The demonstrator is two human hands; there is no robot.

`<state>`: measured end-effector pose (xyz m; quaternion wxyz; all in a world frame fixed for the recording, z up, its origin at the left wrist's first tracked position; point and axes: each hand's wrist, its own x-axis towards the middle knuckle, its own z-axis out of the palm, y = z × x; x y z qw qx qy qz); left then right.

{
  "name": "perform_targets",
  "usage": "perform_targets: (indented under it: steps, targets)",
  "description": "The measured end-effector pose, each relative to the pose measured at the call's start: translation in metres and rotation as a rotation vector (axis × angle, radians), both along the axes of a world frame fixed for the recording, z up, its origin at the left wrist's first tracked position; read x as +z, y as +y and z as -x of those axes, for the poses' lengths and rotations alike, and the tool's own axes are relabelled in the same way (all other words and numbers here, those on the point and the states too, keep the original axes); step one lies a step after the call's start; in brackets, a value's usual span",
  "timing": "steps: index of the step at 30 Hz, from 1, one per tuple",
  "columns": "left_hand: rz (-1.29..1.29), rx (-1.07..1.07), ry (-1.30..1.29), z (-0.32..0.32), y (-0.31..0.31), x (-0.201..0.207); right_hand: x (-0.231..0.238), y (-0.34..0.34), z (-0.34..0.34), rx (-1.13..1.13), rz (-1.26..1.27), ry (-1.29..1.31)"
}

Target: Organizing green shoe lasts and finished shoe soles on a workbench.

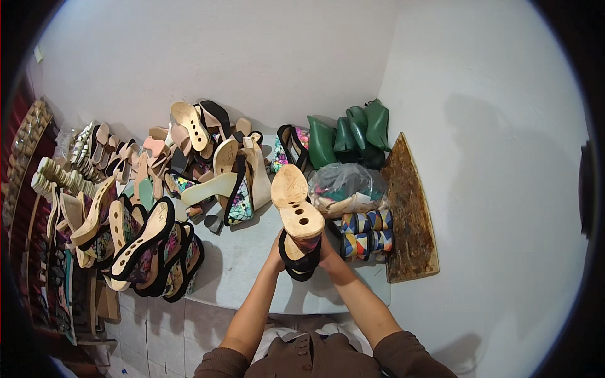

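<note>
In front of me, above the table's near part, both my hands hold a wedge shoe sole (302, 217). It has a pale tan top with several round holes and a multicoloured wedge side. A black-edged part (299, 264), perhaps of a second sole, shows at its near end; I cannot tell if they are joined. My left hand (276, 255) grips from the left and my right hand (328, 253) from the right. Both are closed around the sides, with most fingers hidden behind the sole.
Black-edged wedge soles (142, 246) crowd the left of the white table (252, 293). More soles (192, 129) pile up behind. Green shoe lasts (350, 135), a clear plastic bag (346, 186), patterned wedge heels (365, 233) and a stained brown board (409, 214) stand at the right.
</note>
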<state>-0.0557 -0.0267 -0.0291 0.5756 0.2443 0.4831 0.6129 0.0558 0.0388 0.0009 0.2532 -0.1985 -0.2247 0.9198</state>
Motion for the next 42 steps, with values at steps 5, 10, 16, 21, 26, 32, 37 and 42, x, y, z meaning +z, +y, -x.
perform_targets:
  steps: [5,10,16,21,26,32,37,42]
  targets:
    - [0.077,0.052,-0.141,0.0,0.01,0.015,0.011,0.011,0.003,0.012,0.001,-0.045]
    - [0.096,0.08,-0.106,0.006,0.02,0.021,0.019,0.02,0.01,-0.014,0.044,-0.066]
    - [0.058,0.065,-0.114,0.014,0.025,-0.007,-0.007,0.028,0.007,0.133,-0.015,0.297]
    - [-0.078,0.036,0.217,0.018,0.014,-0.015,0.027,0.014,0.013,0.026,0.171,-0.117]
    - [0.043,0.063,-0.097,0.033,0.02,0.001,0.011,0.024,0.028,0.045,0.046,-0.063]
    - [0.0,0.04,-0.073,0.053,0.038,-0.008,0.026,0.028,0.041,0.022,0.055,0.004]
    - [0.012,-0.006,-0.149,0.052,0.055,-0.014,0.024,0.038,0.043,-0.09,-0.185,-0.235]
    - [-0.042,0.014,-0.14,0.062,0.048,-0.05,-0.024,0.045,0.057,-0.024,-0.04,-0.143]
